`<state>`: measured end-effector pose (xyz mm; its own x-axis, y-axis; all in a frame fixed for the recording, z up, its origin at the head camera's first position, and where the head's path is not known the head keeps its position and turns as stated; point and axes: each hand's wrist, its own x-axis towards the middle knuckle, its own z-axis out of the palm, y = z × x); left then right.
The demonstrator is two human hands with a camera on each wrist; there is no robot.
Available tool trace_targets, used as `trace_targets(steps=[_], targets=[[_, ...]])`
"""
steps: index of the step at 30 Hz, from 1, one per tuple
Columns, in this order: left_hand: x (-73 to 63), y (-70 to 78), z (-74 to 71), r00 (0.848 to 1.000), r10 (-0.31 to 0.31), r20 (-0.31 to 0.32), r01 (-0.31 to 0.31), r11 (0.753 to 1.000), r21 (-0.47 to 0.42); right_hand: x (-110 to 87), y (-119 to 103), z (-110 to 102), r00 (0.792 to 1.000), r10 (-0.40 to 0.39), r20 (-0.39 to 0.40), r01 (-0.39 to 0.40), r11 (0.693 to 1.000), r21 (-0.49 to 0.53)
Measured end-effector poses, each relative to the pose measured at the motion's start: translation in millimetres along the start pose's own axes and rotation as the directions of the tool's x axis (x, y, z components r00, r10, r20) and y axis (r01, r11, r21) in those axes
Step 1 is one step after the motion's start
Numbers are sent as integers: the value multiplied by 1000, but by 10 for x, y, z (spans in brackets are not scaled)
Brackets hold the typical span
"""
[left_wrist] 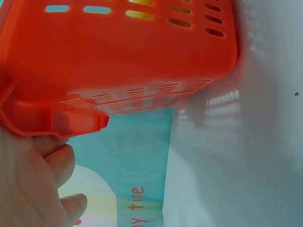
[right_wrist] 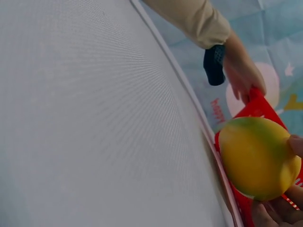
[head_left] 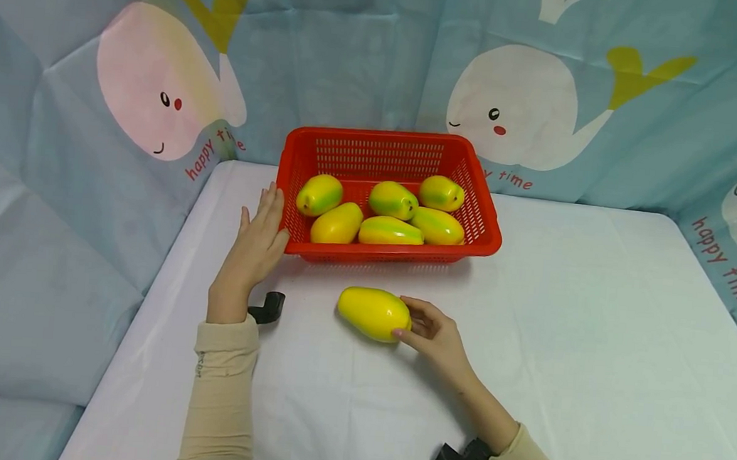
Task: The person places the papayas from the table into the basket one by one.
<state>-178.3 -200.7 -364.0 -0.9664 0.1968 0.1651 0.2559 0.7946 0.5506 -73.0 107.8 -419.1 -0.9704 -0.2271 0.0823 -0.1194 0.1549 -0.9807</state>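
Note:
In the head view, my right hand (head_left: 434, 338) holds one end of a smooth yellow papaya (head_left: 372, 312), thumb on the near side and fingers on the far side. The right wrist view shows green on this papaya (right_wrist: 258, 158), with fingertips at its edge. My left hand (head_left: 255, 243) lies along the left rim of a red plastic basket (head_left: 380, 252), fingers stretched away from me. From the left wrist, that hand (left_wrist: 33, 184) appears beneath the basket's rim lip (left_wrist: 71, 123). Several yellow-green papayas (head_left: 390, 230) lie inside the basket.
A white cloth (head_left: 566, 343) covers the table, and a blue curtain (head_left: 367, 59) with whale prints hangs behind and at the sides. Black wrist mounts (head_left: 464, 459) are worn on both arms. The basket stands at the table's back edge, beyond the held papaya.

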Motion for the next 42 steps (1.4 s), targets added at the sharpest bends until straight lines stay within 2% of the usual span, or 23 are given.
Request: trace_targets(steps=[7, 12, 19, 24, 33, 42], targets=[[4, 6, -4, 1000, 0, -5, 0, 1000, -5, 2, -47, 4, 1000, -20, 4, 20, 1000, 18], [-5, 1, -3, 1000, -5, -4, 5, 1000, -2, -8, -129, 6, 999, -43, 5, 43, 997, 69], [-5, -1, 9, 1000, -14, -1, 14, 1000, 5, 6, -252, -19, 991, -135, -11, 136, 987, 88], [-2, 2, 9, 1000, -13, -4, 13, 1000, 2, 46, -337, -38, 976, -219, -18, 219, 973, 76], [-4, -1, 6, 1000, -4, -16, 4, 1000, 1, 240, -504, -93, 949, -310, -58, 312, 949, 45], [-16, 4, 4, 1000, 3, -23, -3, 1000, -6, 508, -632, -104, 939, -308, -150, 313, 950, 11]])
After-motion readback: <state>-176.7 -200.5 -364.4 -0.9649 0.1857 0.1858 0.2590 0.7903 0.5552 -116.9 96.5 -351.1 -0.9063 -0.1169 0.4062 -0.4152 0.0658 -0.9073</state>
